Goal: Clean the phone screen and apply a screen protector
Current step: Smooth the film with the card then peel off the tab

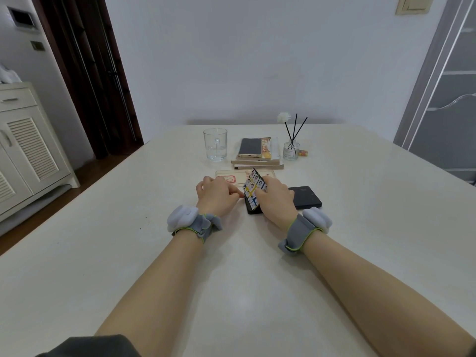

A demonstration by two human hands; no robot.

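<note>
Phone, dark and flat, is seen lying on the white table at its middle, just in front of the person and largely covered by the right hand. Furthest left, a pale louvred cabinet is set against the wall, beside a dark door. On the table, a clear glass mug is placed towards the far edge. Nearer, the left hand is rested on the tabletop with its fingers curled, and its thumb and forefinger are brought together at the left edge of the phone; whether anything is pinched there cannot be told. A grey wristband with a white pod is worn on that wrist. Just behind this hand a clear phone case with a red ring is laid flat. A printed sheet, marked with small pictures and yellow and blue strips, is held tilted over the phone, its far end raised. It is grasped by the right hand, whose fingers are curled over its right edge. Behind it, a gold phone is laid on a stack of books. To the right of the right hand, and partly covered by it, a black slab is lying flat. Further back, a reed diffuser with black sticks and a white flower is stood, with small sweets just beside it.
</note>
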